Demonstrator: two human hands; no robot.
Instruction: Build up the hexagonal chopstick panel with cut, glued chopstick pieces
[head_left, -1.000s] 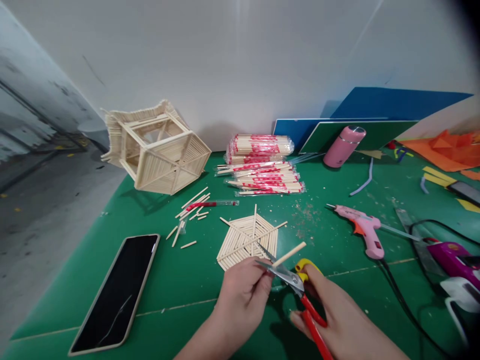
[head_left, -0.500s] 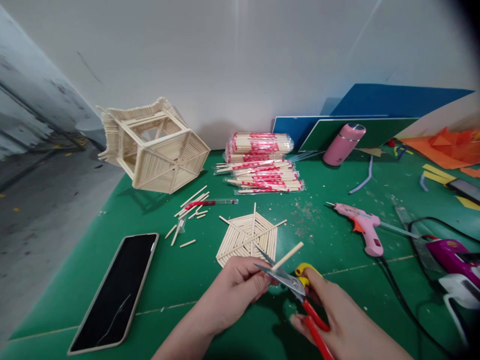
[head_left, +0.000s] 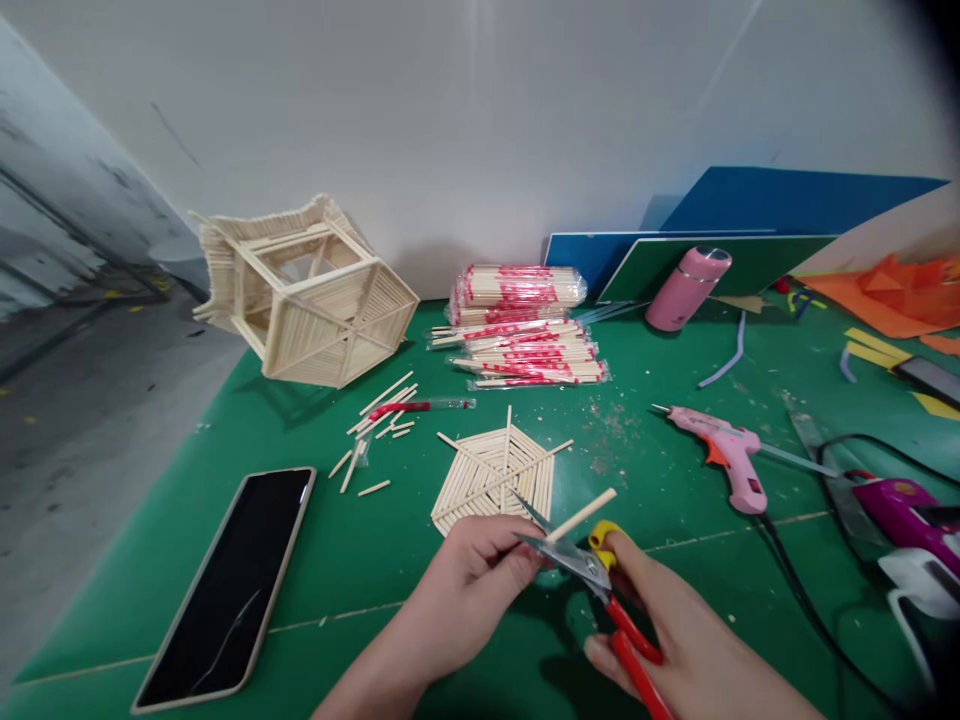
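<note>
My left hand [head_left: 472, 585] pinches one end of a thin wooden stick [head_left: 581, 515] that points up and to the right. My right hand [head_left: 671, 630] grips red-and-yellow scissors [head_left: 592, 575], whose open blades straddle the stick close to my left fingers. Just beyond the hands a flat hexagon of glued sticks [head_left: 495, 475] lies on the green table [head_left: 360, 560].
A black phone [head_left: 229, 585] lies at the left. A hexagonal stick lantern frame [head_left: 311, 295] lies on its side at the back left. Wrapped chopstick packs [head_left: 525, 330], loose sticks [head_left: 379, 420], a pink bottle [head_left: 686, 290], a pink glue gun [head_left: 724, 455], cables and coloured paper lie around.
Both hands stay in place with the stick between the scissor blades. The stick's free end has tilted slightly up and right. The view shifted slightly.
</note>
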